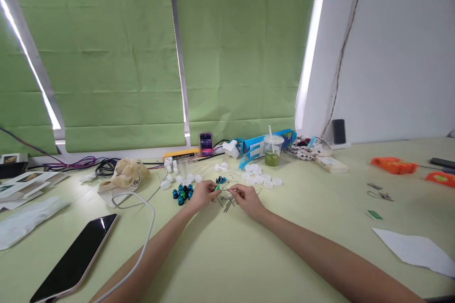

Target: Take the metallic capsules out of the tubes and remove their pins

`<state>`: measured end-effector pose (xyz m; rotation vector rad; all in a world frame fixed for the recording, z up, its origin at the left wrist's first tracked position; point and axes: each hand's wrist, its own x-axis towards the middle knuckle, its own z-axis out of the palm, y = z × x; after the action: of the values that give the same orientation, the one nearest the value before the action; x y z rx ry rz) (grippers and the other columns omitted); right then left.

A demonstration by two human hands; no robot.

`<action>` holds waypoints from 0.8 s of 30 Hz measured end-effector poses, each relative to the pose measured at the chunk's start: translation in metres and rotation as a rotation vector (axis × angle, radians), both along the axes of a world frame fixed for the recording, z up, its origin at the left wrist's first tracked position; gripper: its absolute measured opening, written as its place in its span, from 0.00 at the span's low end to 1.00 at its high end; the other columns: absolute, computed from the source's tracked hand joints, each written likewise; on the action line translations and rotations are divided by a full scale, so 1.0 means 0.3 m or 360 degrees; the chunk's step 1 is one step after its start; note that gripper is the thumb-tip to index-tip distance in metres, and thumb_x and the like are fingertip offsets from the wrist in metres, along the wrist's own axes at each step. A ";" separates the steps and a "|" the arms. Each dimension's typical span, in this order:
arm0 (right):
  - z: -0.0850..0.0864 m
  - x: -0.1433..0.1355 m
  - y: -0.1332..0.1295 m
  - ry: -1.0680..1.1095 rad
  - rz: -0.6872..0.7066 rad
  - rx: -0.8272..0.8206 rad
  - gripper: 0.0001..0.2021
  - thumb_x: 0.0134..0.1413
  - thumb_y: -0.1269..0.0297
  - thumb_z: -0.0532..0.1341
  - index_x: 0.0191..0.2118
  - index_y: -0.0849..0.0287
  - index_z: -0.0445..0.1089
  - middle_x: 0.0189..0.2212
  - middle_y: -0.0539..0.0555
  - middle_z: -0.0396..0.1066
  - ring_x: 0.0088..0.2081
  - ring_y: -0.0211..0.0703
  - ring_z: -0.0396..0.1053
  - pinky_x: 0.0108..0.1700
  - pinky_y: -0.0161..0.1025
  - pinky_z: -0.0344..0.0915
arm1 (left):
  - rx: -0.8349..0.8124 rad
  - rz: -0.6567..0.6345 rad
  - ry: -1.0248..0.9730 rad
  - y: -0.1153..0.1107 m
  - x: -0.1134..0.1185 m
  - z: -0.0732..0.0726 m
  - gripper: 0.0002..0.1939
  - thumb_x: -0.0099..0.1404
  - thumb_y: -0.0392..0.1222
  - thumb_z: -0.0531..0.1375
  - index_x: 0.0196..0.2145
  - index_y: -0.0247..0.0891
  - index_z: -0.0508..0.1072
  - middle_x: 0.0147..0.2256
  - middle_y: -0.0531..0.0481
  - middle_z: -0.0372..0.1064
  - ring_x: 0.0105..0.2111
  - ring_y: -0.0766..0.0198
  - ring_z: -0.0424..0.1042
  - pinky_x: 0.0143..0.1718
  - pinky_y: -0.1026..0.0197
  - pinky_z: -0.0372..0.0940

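Note:
Near the table's middle, my left hand (203, 195) pinches a small shiny green piece (217, 188). Facing it, my right hand (249, 200) has thumb and forefinger closed on a thin metal rod (226, 190), whose far end reaches toward the green piece; whether the two touch is too small to tell. Below and between the hands lie several loose metal rods (227, 207). Left of my left hand is a pile of blue and green shiny knob-like pieces (182, 194). A few more blue pieces (221, 180) rest just beyond my fingers.
White round caps (263, 178) lie beyond my right hand, near a lidded cup of green drink (272, 151). At left are a large phone (76, 255), a white cable (151, 227) and a beige bag (128, 175). Orange tools (394, 165) and white paper (415, 250) lie right.

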<state>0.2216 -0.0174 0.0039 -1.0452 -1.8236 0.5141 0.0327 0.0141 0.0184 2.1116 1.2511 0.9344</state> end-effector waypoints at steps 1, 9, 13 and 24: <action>0.000 -0.006 -0.005 0.0010 0.0067 -0.0053 0.14 0.53 0.58 0.53 0.33 0.62 0.71 0.14 0.46 0.57 0.17 0.31 0.53 0.21 0.29 0.51 | -0.0053 -0.0032 -0.0038 -0.017 0.001 -0.003 0.15 0.56 0.51 0.56 0.29 0.34 0.70 0.17 0.53 0.66 0.16 0.69 0.63 0.17 0.68 0.56; 0.012 -0.024 -0.026 -0.0096 0.0227 -0.0217 0.15 0.53 0.56 0.54 0.31 0.63 0.71 0.12 0.45 0.56 0.16 0.32 0.55 0.21 0.29 0.54 | -0.0414 -0.0005 -0.0593 -0.107 0.029 -0.037 0.18 0.47 0.54 0.62 0.22 0.34 0.70 0.11 0.57 0.60 0.10 0.74 0.54 0.12 0.70 0.48; 0.013 -0.027 -0.029 -0.0133 0.0215 -0.0179 0.15 0.53 0.57 0.53 0.31 0.63 0.71 0.13 0.46 0.57 0.17 0.32 0.55 0.21 0.29 0.53 | -0.0497 0.0011 -0.0716 -0.113 0.034 -0.040 0.19 0.44 0.54 0.64 0.22 0.33 0.69 0.10 0.59 0.59 0.09 0.75 0.53 0.11 0.70 0.47; 0.002 -0.036 -0.038 -0.0160 0.0145 -0.0079 0.13 0.53 0.60 0.53 0.29 0.61 0.72 0.20 0.48 0.63 0.21 0.32 0.53 0.24 0.29 0.50 | -0.0505 -0.0041 -0.0773 -0.108 0.024 -0.048 0.20 0.41 0.52 0.67 0.22 0.33 0.68 0.13 0.57 0.63 0.10 0.74 0.59 0.11 0.71 0.50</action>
<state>0.2108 -0.0287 0.0046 -1.0409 -1.9628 0.5729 0.0399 -0.0183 0.0041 1.5333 1.0351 1.0746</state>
